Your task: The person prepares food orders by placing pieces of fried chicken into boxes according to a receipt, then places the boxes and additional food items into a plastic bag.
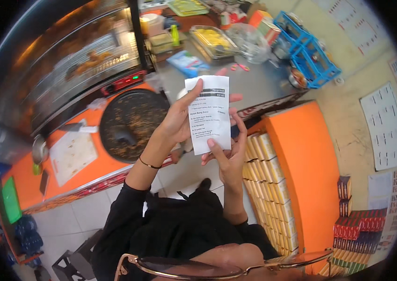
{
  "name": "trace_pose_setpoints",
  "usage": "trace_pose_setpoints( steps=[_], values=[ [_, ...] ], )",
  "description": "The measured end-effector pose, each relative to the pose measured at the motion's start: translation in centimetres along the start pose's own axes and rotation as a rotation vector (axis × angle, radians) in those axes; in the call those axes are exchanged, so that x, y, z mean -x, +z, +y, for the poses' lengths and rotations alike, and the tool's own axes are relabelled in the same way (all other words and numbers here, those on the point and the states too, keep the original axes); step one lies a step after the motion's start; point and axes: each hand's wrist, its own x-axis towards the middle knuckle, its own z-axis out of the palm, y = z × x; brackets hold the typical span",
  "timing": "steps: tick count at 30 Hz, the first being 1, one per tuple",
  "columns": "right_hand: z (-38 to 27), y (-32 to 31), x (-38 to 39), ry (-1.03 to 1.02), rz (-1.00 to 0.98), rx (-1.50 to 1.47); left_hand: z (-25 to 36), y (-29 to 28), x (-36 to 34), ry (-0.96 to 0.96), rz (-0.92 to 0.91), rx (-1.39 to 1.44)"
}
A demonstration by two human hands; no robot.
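A white printed paper slip (211, 114) is held upright in the middle of the view, in front of my body. My left hand (181, 112) grips it from the left, thumb over its upper left corner, some fingertips showing past its right edge. My right hand (226, 157) pinches its lower part, thumb on the front and fingers curled behind. Beyond the slip, to the left, a large round dark pan (116, 145) with brown crumbs sits on an orange counter (30, 187) beside a white cutting board (72, 152).
A heated display case (81, 51) with fried food stands upper left. The steel table (268, 82) holds a tray of yellow food (210, 40), a blue packet (186, 63) and blue crates (315, 61). An orange shelving unit (301, 154) with stacked boxes stands right, near red boxes (364, 225).
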Motion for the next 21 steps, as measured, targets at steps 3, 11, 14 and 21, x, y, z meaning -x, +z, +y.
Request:
trace_pose_setpoints(
  steps=[3,11,14,21],
  values=[
    [-1.5,-7.7,-1.3,-0.006,0.077,0.015,-5.4,-0.1,-6.7,-0.076,-0.044,0.048],
    [-4.6,-21.2,-7.5,0.03,0.109,0.01,-13.0,-1.4,-21.0,-0.18,-0.026,0.024],
    [-4.8,-24.2,-11.0,0.057,0.072,0.055,-13.3,-3.1,-25.6,-0.191,0.005,0.018],
    [-5.0,-37.0,-25.0,-0.216,0.253,0.442,-10.6,-10.9,-37.8,-0.113,0.096,-0.02]
  ],
)
